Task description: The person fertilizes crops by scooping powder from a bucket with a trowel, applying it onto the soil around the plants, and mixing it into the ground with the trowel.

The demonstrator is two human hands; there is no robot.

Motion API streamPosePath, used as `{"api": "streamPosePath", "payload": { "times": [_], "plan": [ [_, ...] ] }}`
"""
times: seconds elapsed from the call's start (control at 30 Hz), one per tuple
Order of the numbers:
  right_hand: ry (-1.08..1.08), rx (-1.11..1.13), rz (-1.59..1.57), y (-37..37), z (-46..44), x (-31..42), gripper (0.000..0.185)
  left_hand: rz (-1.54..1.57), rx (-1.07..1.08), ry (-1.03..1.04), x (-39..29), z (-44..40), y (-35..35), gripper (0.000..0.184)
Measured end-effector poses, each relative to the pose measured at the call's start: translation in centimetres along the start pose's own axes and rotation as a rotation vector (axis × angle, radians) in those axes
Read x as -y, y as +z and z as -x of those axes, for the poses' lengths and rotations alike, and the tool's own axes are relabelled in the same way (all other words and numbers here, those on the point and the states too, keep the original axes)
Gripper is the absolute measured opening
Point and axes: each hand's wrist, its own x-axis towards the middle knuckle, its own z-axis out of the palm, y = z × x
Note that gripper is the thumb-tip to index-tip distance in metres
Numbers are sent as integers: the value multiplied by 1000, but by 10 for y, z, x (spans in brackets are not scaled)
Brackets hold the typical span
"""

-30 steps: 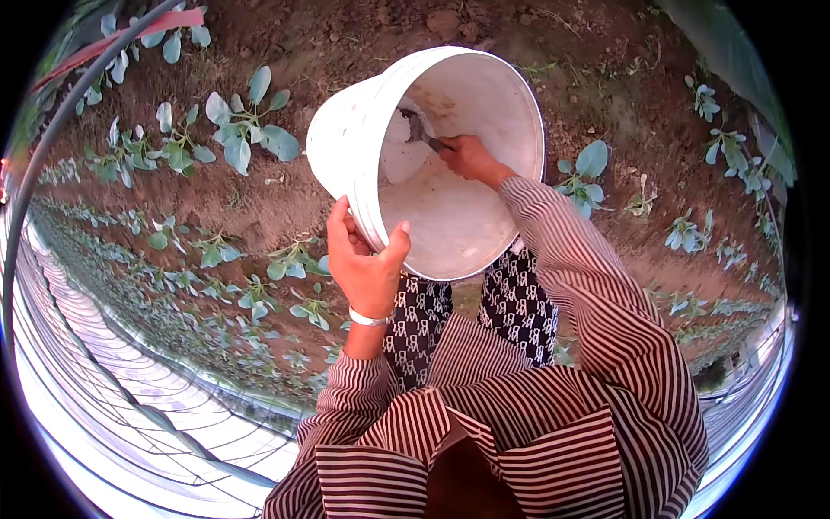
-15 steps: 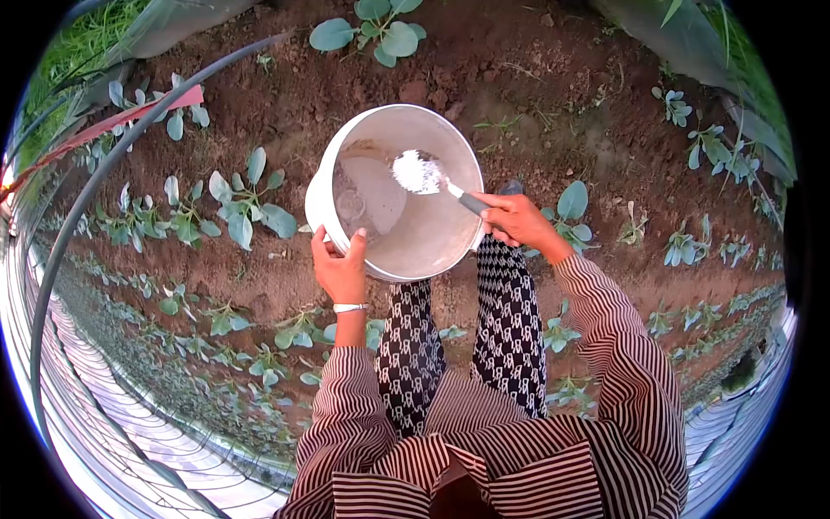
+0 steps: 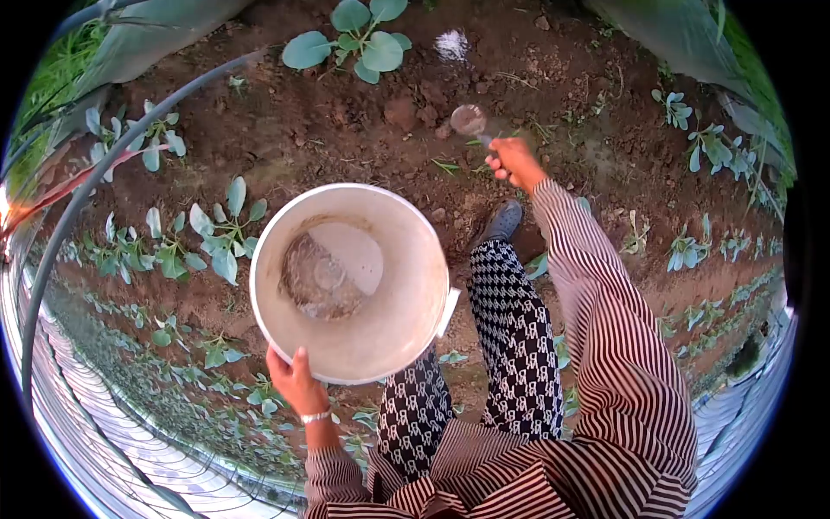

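Note:
My left hand (image 3: 298,382) grips the lower left rim of a white plastic bucket (image 3: 406,259), thumb over the edge. The bucket tilts so its inside shows, with greyish-brown residue (image 3: 303,277) on the bottom. Out over the soil, my right hand (image 3: 515,163) is closed round the handle of a small round-headed scoop (image 3: 469,120); no white material shows on its head. A small heap of white granules or powder (image 3: 452,46) lies on the soil beyond the scoop, to the right of a broad-leaved seedling (image 3: 380,52).
Rows of leafy seedlings (image 3: 226,233) grow on both sides. A dark hose or pipe (image 3: 112,164) arcs along the left. My shoe (image 3: 503,221) stands on the soil right of the bucket. Grey sheeting (image 3: 683,43) edges the bed at upper right.
The scoop has left the bucket, moved forward over the soil and lost its white load. A white heap now lies on the ground. The bucket has shifted left and nearer to me.

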Motion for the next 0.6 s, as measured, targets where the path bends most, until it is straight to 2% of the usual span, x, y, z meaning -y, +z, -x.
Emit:
{"api": "streamPosePath", "payload": {
  "times": [0.07, 0.13, 0.17, 0.27, 0.33, 0.37, 0.4, 0.47, 0.57, 0.6],
  "plan": [
    [95, 34, -45, 3, -18, -38, 25, -2, 5, -17, 1, 9, -20, 43],
    [114, -73, -36, 8, -44, -59, 23, -5, -37, -48, 9, 13, -34, 46],
    [68, -141, -95, -1, -74, -76, 28, 1, -41, -69, 10, 14, -39, 48],
    [-225, -502, 553, -34, -135, -70, 37, -45, -51, -103, 20, 15, -57, 54],
    [-657, -772, 762, -52, -143, -37, 45, -37, -97, -109, 24, 19, -53, 60],
    [-687, -789, 815, -64, -154, -14, 44, -38, -87, -101, 24, 18, -49, 64],
    [-714, -803, 869, -71, -167, 10, 43, -794, 103, 324, 63, 23, -107, 64],
    [-712, -825, 932, -63, -176, 55, 39, -153, -244, -293, 46, 25, -78, 71],
    [-702, -738, 1132, -44, -244, 69, 38, -272, -293, -273, 42, 22, -51, 76],
    [-562, -784, 1089, -12, -244, 66, 38, -314, -308, -274, 44, 21, -50, 77]
  ]
}}
